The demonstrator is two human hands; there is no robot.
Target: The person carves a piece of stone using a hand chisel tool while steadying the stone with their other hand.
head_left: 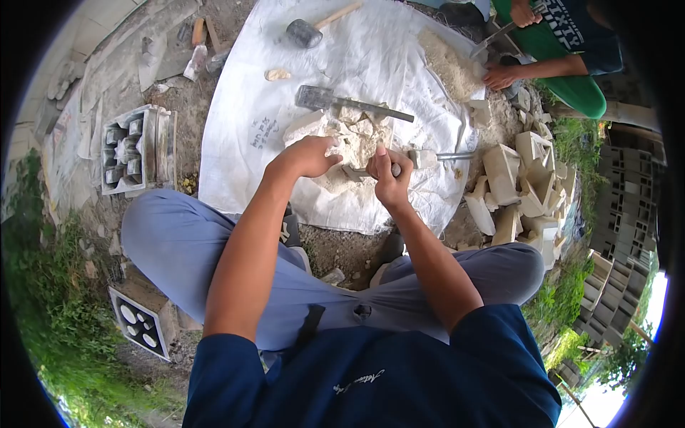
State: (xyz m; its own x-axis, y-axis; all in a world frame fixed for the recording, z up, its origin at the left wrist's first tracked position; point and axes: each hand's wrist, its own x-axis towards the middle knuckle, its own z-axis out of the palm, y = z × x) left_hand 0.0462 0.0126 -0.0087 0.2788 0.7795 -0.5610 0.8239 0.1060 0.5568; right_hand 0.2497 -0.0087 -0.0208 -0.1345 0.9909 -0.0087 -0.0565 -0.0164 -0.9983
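My left hand (311,157) is curled around a pale chunk of stone-like material (332,150), at the near left of a heap of broken pale pieces (360,135). A larger pale block (305,127) lies just beyond that hand. My right hand (391,177) is closed on the short handle of a tool with a flat metal blade (354,172), its kind unclear. The blade points left, over crumbs at the heap's near side. Right of that hand lies a hammer (424,159) with a metal shaft. Behind the heap rests a dark-headed mallet (314,98) with a long dark handle.
A white sheet (235,107) lies under the work. Another mallet (305,33) is at its far side. Pale hollow blocks (524,178) are piled at right, a metal mould (132,151) stands at left. At upper right a co-worker's hand (501,75) works beside pale rubble.
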